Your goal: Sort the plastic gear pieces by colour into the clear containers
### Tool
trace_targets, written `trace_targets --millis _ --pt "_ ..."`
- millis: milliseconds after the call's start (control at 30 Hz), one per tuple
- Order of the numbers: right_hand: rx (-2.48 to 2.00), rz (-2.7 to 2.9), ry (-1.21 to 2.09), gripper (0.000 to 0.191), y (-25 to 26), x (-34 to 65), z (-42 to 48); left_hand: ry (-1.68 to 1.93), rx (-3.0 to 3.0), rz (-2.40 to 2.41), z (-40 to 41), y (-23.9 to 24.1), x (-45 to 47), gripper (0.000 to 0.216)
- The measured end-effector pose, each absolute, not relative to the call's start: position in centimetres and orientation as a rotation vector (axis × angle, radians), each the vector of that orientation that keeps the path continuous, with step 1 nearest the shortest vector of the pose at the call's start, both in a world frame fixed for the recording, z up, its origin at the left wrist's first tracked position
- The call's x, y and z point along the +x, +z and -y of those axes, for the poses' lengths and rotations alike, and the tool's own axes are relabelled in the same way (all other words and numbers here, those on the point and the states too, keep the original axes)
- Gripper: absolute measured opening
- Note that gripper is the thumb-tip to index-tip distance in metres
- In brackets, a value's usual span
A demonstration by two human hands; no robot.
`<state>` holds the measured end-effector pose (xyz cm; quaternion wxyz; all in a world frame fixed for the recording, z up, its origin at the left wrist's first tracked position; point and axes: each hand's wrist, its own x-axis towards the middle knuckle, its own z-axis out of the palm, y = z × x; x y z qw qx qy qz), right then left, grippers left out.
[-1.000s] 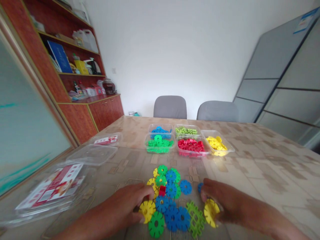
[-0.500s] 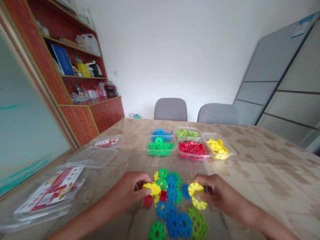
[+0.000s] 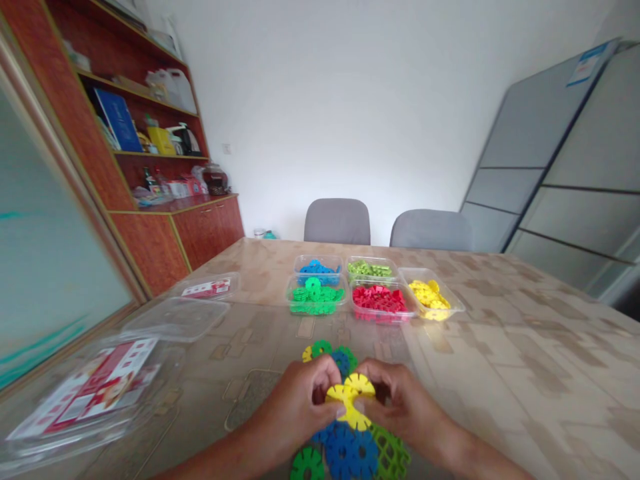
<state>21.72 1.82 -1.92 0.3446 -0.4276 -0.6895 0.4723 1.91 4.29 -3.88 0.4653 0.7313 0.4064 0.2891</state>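
L hand [image 3: 303, 405] and R hand [image 3: 403, 405] each pinch yellow discs [image 3: 356, 419], lower ctr of frame; the discs meet there, tho overlap & blur make it hard to tell if they're joined. Blue discs [image 3: 345, 453] just below are partly hidden by the hands; btm edge cuts off a green disc [image 3: 299, 462] & lime lattice [image 3: 391, 457].

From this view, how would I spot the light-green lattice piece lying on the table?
On the big patterned table, find the left hand and right hand holding yellow discs. Below the right hand in the picture, just right of the blue discs, lies the light-green piece. Its open lattice sets it apart from the round, notched discs beside it.
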Motion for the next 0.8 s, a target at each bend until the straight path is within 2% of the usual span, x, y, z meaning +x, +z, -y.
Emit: trace_targets --millis 267,500,700,800 --pt "-1.092 1.858 1.185 0.019 -2.3 21.6 -1.6 0.739 1.815 -1.035 -3.8 -4.2 2.4 0.020" --pt "-1.181 1.913 1.034 0.019 -0.8 22.4 -2.0 0.739 1.910 -1.052 -3.9 -3.7 1.8 0.025" --pt "-1.458 1.692 0.523 0.027 2.4 30.3 -6.6 0.817 2.007 -1.125 -5.6 -2.1 -0.1 0.023" --pt "-1.602 1.506 0.427 0.028 3.3 35.2 -10.2 0.882 2.004 -1.126 -6.8 -2.5 -0.5 0.023"
